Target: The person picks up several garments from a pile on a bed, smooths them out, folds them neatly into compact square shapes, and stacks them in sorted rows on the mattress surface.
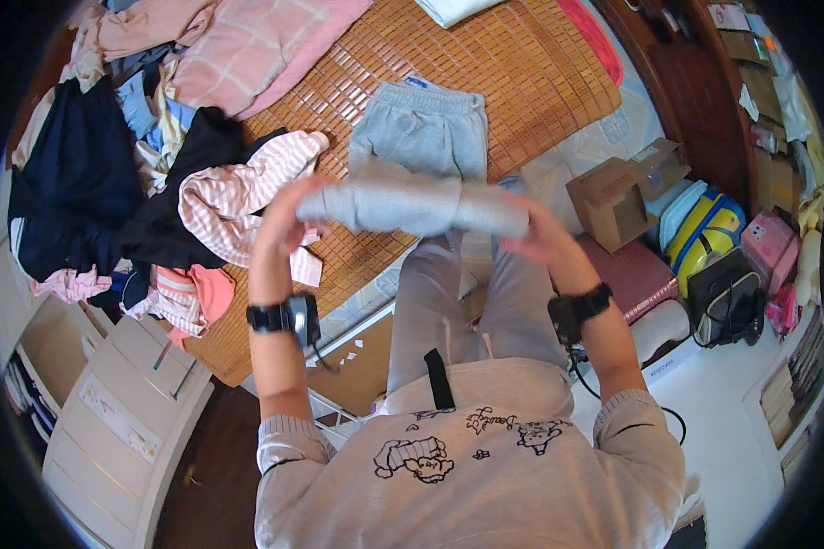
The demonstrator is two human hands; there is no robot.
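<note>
Grey sweatpants [422, 130] lie on a bamboo mat with the elastic waistband away from me. Their near part is rolled or folded into a thick crosswise bundle [405, 206], blurred by motion. My left hand [299, 213] grips the bundle's left end, and my right hand [532, 226] grips its right end. Whether the bundle is fully lifted off the mat I cannot tell. Left of it, a pink-and-white striped garment [240, 178] lies crumpled near my left wrist.
A heap of dark clothes [75, 178] covers the mat's left side, with a pink checked blanket [233, 48] beyond. Off the mat's right edge stand an open cardboard box [608, 202], a dark red case [625, 274] and a black bag [728, 298]. A white cabinet [117, 425] is at lower left.
</note>
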